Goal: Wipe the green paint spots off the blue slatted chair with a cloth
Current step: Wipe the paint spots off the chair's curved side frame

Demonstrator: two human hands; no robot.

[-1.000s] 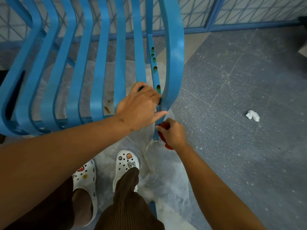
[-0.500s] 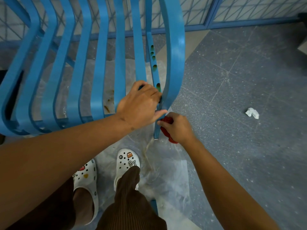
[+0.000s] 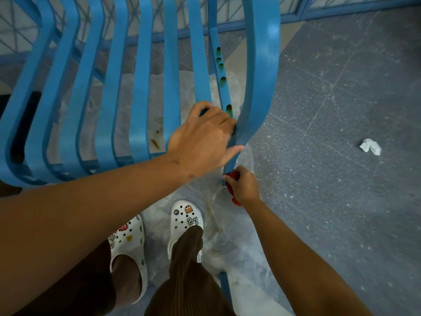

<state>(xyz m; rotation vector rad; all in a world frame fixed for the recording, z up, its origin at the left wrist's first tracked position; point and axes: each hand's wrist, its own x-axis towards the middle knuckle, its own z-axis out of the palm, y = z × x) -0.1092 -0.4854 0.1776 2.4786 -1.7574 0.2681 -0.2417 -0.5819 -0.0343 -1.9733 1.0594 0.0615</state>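
Blue slatted metal chair [image 3: 145,71] fills the frame from 9 to 1 o'clock, green paint spots [image 3: 222,80] down a thin bar near its right edge. Left hand [image 3: 202,137] grips the slats there. Right hand [image 3: 242,185], at 5 o'clock from it, pinches a crumpled red cloth [image 3: 233,175] against the bar's lower end. Crumpled white tissue [image 3: 370,146] on grey floor at 3 o'clock.

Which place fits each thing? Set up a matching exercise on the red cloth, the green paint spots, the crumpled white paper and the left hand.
Things:
1. red cloth
2. green paint spots
3. crumpled white paper
4. left hand

Places:
A. on the grey floor, right of the chair
B. on a narrow blue slat
C. gripping the chair's right edge
D. held in the right hand

Pairs: 1-D, 2-B, 3-A, 4-C
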